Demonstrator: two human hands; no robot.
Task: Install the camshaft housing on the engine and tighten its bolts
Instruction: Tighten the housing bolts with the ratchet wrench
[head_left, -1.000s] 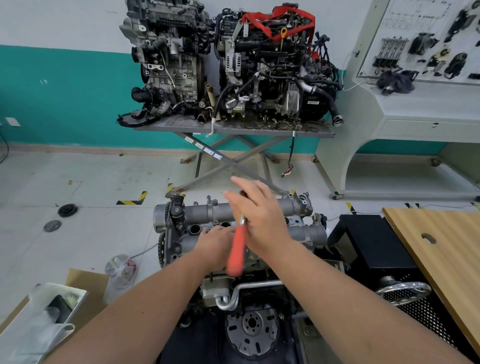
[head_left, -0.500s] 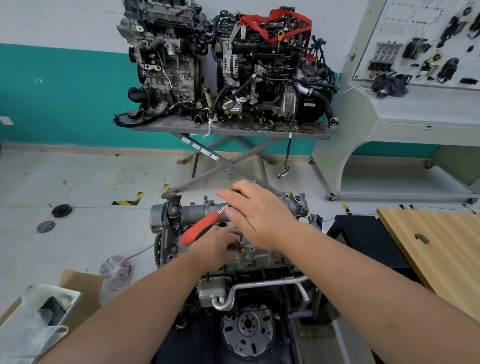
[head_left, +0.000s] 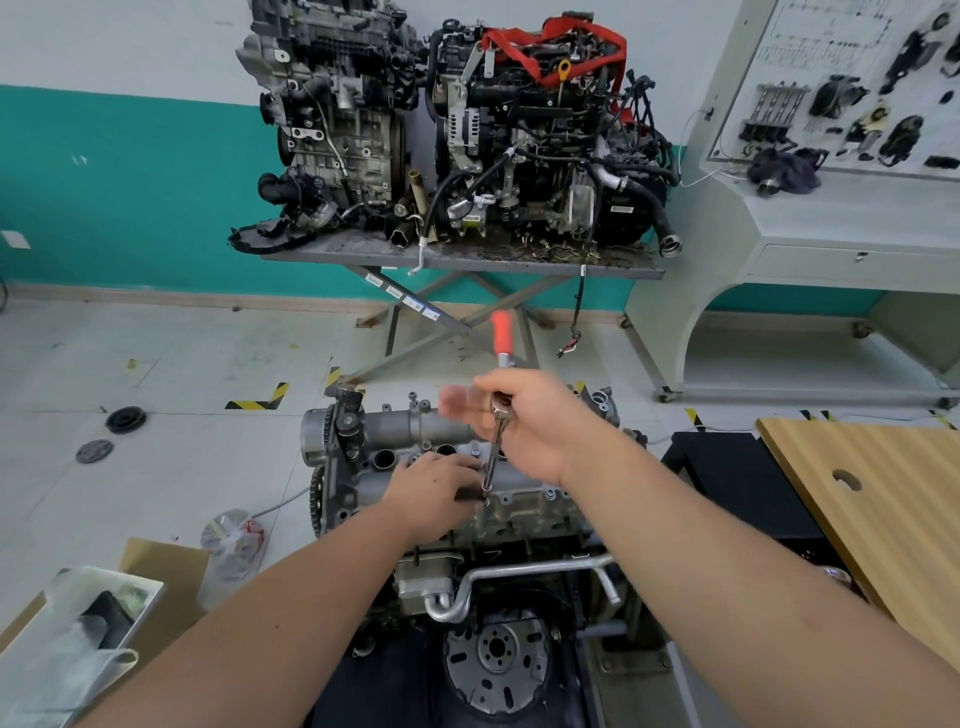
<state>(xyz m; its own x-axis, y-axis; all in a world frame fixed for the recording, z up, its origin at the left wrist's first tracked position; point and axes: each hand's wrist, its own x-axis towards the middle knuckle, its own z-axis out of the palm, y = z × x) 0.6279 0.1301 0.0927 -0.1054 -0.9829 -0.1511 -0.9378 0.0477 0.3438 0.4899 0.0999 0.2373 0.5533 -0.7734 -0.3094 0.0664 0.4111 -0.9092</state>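
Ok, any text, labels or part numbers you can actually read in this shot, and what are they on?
Nothing can be read.
White stickers on the scissor stand's leg: too small.
White label on the right-hand engine: blurred.
Wiring diagram on the display board: too fine.
Camshaft housing: no visible marking.

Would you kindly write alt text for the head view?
A person's right hand turns a red-handled ratchet on a bolt in the camshaft housing, while the left hand steadies the socket on the engine.
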